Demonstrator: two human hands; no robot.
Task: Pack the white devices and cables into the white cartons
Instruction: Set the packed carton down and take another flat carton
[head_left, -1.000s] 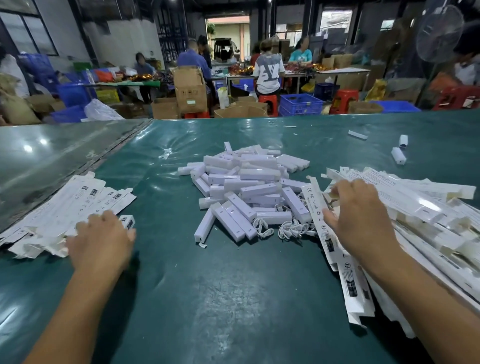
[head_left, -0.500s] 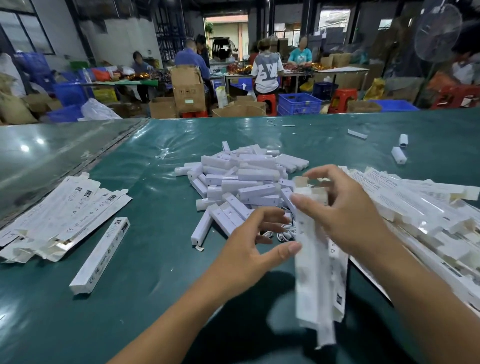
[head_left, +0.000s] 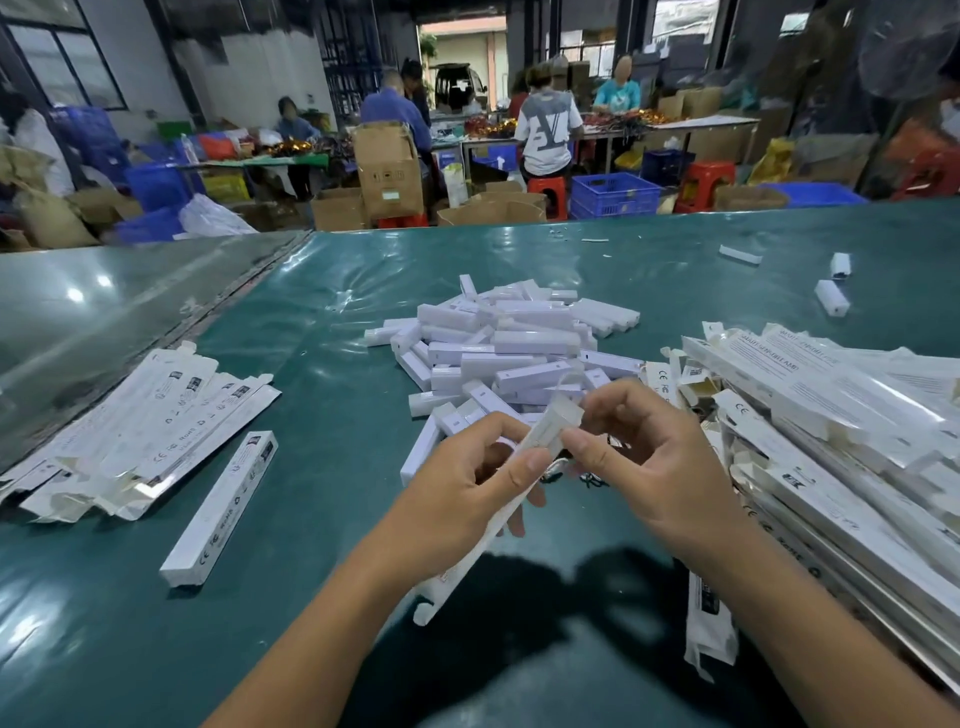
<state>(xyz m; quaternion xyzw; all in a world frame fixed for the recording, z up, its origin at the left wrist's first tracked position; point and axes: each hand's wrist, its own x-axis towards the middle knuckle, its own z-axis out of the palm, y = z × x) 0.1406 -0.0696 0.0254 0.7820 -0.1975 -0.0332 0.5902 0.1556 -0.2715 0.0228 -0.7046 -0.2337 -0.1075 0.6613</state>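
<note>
One long white carton (head_left: 540, 436), held above the near-centre bench (head_left: 322, 519): gripped by the left hand (head_left: 467, 499), its open far end pinched by the right hand (head_left: 654, 467). White devices (head_left: 509, 348) heaped just beyond; flat cartons (head_left: 831, 415) stacked right.

Both forearms are bare from the lower frame edge to the wrists, with no sleeve showing, and the left hand (head_left: 457, 493) and right hand (head_left: 660, 467) wear no gloves, rings or watch.
</note>
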